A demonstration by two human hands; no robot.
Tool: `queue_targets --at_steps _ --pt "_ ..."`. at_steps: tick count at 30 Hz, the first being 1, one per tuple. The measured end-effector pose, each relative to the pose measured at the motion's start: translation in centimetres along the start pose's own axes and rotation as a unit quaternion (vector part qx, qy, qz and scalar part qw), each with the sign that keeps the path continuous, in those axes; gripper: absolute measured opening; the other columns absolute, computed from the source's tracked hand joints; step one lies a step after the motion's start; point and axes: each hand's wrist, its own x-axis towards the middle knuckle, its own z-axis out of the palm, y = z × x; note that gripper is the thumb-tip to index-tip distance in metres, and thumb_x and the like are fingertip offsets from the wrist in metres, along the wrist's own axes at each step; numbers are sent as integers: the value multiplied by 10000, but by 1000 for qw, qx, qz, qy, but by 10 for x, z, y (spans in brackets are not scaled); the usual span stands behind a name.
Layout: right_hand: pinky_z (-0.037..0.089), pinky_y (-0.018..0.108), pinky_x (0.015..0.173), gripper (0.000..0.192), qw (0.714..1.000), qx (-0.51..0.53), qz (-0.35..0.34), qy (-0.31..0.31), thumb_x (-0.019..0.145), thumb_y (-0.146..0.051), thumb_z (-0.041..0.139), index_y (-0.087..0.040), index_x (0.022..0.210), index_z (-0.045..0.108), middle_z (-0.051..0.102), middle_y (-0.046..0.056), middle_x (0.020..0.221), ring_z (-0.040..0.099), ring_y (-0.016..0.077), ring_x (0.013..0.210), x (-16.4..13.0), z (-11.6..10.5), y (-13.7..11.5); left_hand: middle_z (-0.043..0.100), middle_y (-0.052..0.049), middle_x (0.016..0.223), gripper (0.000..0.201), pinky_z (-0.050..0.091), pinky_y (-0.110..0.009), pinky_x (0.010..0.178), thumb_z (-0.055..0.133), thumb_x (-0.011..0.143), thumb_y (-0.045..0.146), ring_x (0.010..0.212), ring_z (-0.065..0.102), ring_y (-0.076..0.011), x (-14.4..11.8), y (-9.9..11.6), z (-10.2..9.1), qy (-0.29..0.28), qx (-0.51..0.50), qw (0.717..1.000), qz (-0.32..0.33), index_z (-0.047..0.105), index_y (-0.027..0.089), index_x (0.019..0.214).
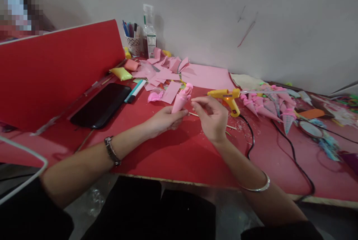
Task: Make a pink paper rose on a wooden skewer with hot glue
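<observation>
Centrally: left hand [165,119] closed around pink paper cone [180,100], tip downward, above red table [173,154]. Right hand [211,117] beside it, fingertips pinched near cone's top; contents indiscernible. Yellow glue gun [228,98] just behind. Black phone [100,105] left; finished cones [265,106] right.
</observation>
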Motion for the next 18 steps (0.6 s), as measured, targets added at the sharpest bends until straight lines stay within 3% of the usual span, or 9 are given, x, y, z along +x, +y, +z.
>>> queue_targets --at_steps 4,12,18 --pt "504 249 639 104 999 -28 -38 -9 751 -145 527 -197 781 612 633 -5 745 589 100 687 0 0 -1 300 81 402 267 176 -183 376 482 796 204 349 244 -22 1 -2 -1 -4 -1 1000 6 392 155 549" --pt "522 238 619 72 1000 21 8 -5 736 -164 547 -192 788 589 631 -14 731 618 101 656 -3 2 0 304 81 404 240 185 -185 381 480 794 208 355 252 -28 2 -3 -1 -8 4 1000 16 411 155 571" --pt "485 233 591 34 996 -60 -65 -19 738 -169 556 -195 729 576 600 -24 663 561 88 607 -1 0 -3 316 77 416 233 173 -197 383 499 771 240 361 255 -29 2 -5 -2 -34 36 998 31 417 155 570"
